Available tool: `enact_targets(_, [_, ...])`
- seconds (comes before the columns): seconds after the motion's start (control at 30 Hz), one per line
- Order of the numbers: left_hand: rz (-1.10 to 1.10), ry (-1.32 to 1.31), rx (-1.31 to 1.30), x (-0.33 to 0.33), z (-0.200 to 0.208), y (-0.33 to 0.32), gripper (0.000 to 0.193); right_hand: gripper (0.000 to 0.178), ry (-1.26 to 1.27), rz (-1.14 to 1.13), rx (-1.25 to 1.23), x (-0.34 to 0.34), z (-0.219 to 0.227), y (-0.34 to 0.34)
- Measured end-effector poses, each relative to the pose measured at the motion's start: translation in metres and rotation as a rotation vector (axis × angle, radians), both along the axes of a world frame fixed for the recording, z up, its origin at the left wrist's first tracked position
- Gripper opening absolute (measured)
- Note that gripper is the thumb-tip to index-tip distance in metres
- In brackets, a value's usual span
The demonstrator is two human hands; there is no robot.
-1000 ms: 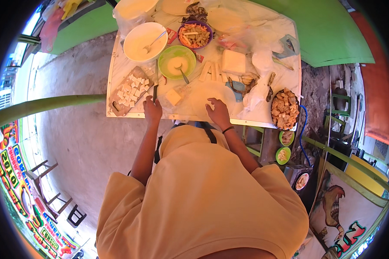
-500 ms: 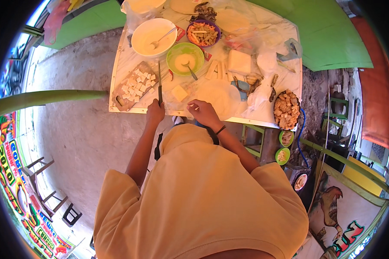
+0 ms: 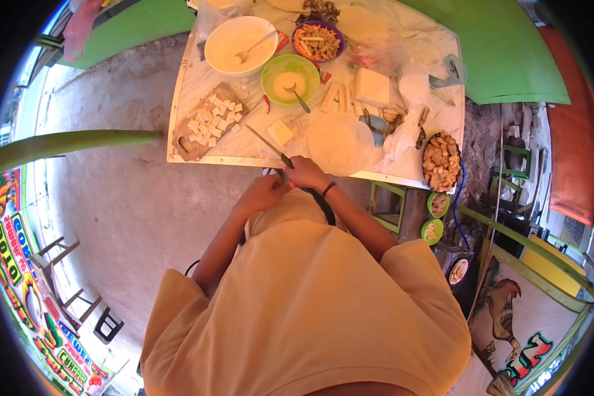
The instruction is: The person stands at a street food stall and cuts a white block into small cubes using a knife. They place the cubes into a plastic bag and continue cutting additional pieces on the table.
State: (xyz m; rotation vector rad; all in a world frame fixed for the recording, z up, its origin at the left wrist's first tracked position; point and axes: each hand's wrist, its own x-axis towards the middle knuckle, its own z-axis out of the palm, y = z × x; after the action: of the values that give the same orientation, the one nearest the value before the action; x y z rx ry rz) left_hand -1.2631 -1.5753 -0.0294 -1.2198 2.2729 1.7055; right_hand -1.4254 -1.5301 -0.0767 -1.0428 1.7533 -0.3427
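My right hand (image 3: 307,173) is closed round the black handle of a knife (image 3: 265,141), whose blade points up and left over the table's near edge. My left hand (image 3: 265,195) is beside it, just off the edge, its curled fingertips close to my right hand and partly hidden. Past the blade, a pale yellow block (image 3: 281,132) sits on clear plastic. Left of the blade lies a wooden board (image 3: 190,149) bearing white cubes (image 3: 212,119). To the right of my right hand is a round pale sheet (image 3: 340,144).
On the table (image 3: 244,156) stand a white bowl (image 3: 223,43) with a spoon, a green bowl (image 3: 270,92) of batter, and a purple bowl (image 3: 340,41) of sticks. A white block (image 3: 372,87) and plastic bags (image 3: 414,92) lie right. Fried pieces (image 3: 441,160) fill a dish at the right corner.
The knife has passed from my left hand to my right, and its blade now tilts leftward. My left hand has dropped back and right, towards my right hand.
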Motion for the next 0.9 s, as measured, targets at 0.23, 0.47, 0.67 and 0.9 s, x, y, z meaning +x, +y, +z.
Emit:
enact_targets(0.23, [0.307, 0.028, -0.22, 0.004, -0.072, -0.05, 0.025, 0.047, 0.155, -0.102, -0.038, -0.038, 0.015, 0.048])
enact_targets(0.47, [0.405, -0.097, -0.423, -0.038, -0.082, -0.054, 0.049, 0.052, 0.162, -0.169, -0.069, -0.051, 0.012, 0.063])
enact_targets(0.67, [0.302, -0.177, -0.46, -0.06, -0.077, -0.048, 0.065, 0.056, 0.176, -0.162, -0.09, -0.066, 0.013, 0.062])
enact_targets(0.9, [0.298, -0.138, -0.451, -0.062, -0.096, -0.046, 0.07, 0.056, 0.163, -0.147, -0.125, -0.066, -0.003, 0.055])
